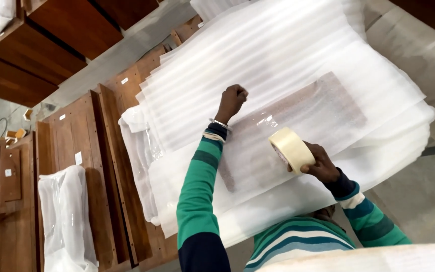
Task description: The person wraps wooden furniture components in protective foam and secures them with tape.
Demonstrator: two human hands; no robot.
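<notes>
Right grip (320, 162) pinching tape roll (291, 149); left fist (232, 100) pressed together on foam sheet (258, 65).

Flat brown wooden panels with raised frames (84, 151) lie side by side along the left, small white stickers on some of them. A clear plastic-wrapped bundle (66, 216) rests on the panels at the lower left. Dark reddish-brown wooden boards (51, 35) stack at the upper left, with a strip of grey concrete floor (122, 50) showing between them and the panels. More grey floor (424, 191) (evenly lit, dusty-looking) spreads at the right.
</notes>
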